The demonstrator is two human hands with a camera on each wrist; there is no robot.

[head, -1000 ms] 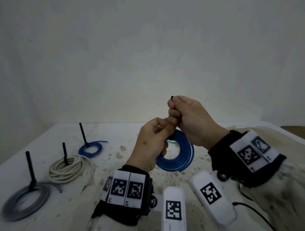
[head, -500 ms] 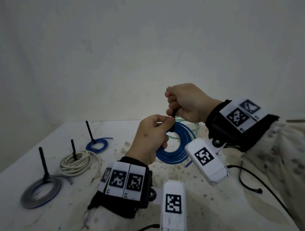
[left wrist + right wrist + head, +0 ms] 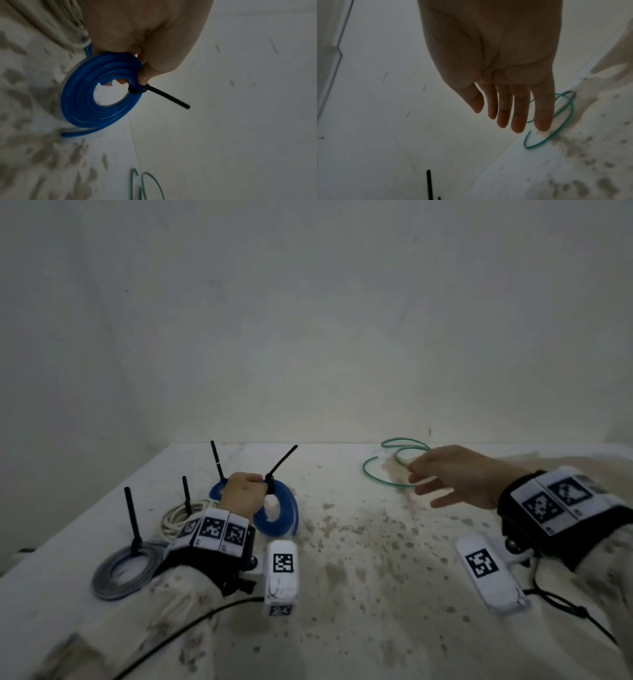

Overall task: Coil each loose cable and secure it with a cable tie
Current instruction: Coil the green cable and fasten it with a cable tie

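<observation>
Gripping a tied blue cable coil [image 3: 279, 510] at its black cable tie [image 3: 270, 482], the person's left hand [image 3: 244, 496] holds it just above the stained table [image 3: 359, 577], beside three bundles already bound. The right hand [image 3: 455, 474], fingers straight and holding nothing, hovers over a loose green cable [image 3: 383, 470] near the table's far edge. The springy green loops may well slip or unwind if caught by one strand, and the blue coil could land on the white coil [image 3: 178, 513].
</observation>
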